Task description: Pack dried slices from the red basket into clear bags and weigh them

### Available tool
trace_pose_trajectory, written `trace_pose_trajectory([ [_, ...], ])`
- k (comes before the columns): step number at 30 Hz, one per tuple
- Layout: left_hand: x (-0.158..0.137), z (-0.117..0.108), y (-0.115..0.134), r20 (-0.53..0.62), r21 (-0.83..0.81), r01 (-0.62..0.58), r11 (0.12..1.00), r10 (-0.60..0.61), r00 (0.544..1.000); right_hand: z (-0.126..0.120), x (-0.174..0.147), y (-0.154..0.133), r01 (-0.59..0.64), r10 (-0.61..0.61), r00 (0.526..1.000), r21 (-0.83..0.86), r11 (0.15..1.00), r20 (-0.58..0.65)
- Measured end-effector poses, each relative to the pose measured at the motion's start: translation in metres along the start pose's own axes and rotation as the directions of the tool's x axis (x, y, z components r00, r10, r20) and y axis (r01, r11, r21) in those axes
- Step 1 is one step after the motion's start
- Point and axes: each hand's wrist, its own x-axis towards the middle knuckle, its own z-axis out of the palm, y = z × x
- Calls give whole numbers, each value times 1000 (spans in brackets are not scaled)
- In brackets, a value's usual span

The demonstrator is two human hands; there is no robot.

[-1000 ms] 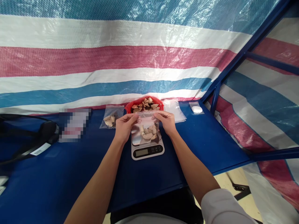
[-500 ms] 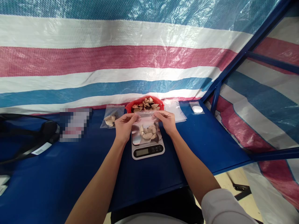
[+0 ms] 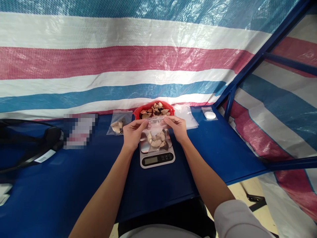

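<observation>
A clear zip bag hangs between my hands, with pale dried slices in its lower part. My left hand pinches the bag's top edge at its left end. At the other end, the thumb and fingers of my right hand are closed on the same edge. Below the bag is a white kitchen scale, its steel plate partly covered by the bag. The scale's display shows no readable digits. Just behind my hands sits a red bag full of brown and cream dried pieces.
Left of the red bag lies another filled clear bag. Flat clear bags and a small bag with a white oval object lie to the right. A black strap-like item is at the left. Striped sheeting walls the blue table.
Both hands still hold the bag's top edge. The bag and the slices inside have shifted only slightly, and the view has moved a little.
</observation>
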Motion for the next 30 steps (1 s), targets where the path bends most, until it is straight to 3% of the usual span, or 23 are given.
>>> trace_pose_trajectory([
  [11, -1, -2, 0, 32, 39, 48, 998, -49, 998, -1, 0, 2, 21, -22, 998, -20, 1000, -67],
  [23, -1, -4, -2, 58, 59, -38, 998, 35, 998, -1, 0, 5, -67, 65, 997, 63, 996, 32],
  [30, 3, -4, -1, 128, 72, -10, 997, 1, 992, 3, 2, 4, -12, 9, 999, 79, 997, 48],
])
